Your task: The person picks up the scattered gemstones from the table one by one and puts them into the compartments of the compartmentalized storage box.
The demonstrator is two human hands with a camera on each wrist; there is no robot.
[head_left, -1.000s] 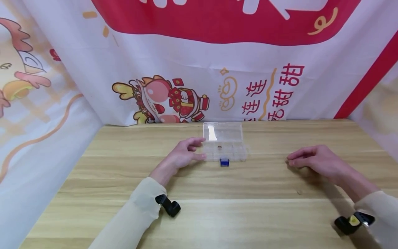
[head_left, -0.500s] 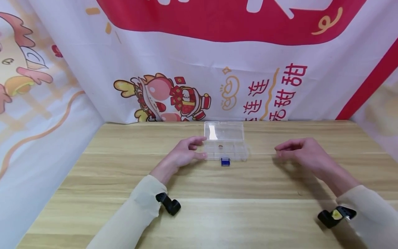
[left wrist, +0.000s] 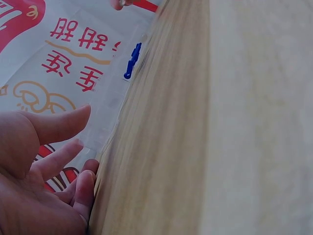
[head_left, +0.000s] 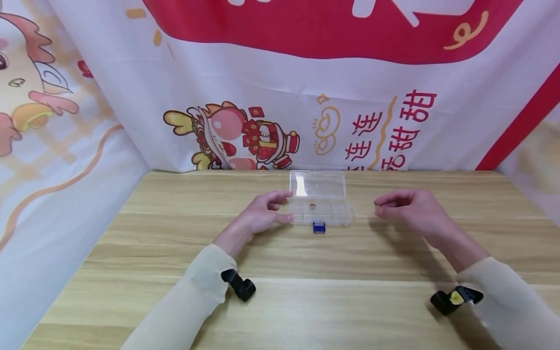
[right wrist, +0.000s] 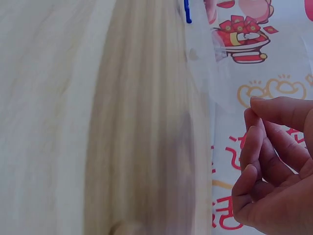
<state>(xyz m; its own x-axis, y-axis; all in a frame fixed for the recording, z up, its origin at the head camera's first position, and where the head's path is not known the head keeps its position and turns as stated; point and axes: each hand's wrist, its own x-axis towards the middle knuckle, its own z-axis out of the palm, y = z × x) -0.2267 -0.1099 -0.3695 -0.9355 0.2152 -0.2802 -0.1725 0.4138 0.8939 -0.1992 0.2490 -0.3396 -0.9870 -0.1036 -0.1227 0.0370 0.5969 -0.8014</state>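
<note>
A clear compartment box [head_left: 331,209] stands on the table, its transparent lid [head_left: 323,183] raised at the back. A blue latch [head_left: 319,227] sits at its front edge. One compartment holds a tiny reddish-brown thing [head_left: 312,205]. My left hand [head_left: 261,213] holds the box's left end, thumb near the front corner and index finger near the lid's hinge; the left wrist view shows this hand [left wrist: 46,166] beside the box wall. To the right of the box, above the table, my right hand [head_left: 413,209] pinches a tiny pale thing, mostly hidden between thumb and index fingertips.
The wooden table [head_left: 297,311] ends at a printed cloth [head_left: 245,73] hanging close behind the raised lid. Another printed cloth [head_left: 65,146] borders the left side. A small round mark or thing [right wrist: 127,228] shows on the tabletop in the right wrist view.
My right hand has lifted off the table and moved left, closer to the box, its fingertips still together. My left hand and the box stay in place; the head view shifts slightly.
</note>
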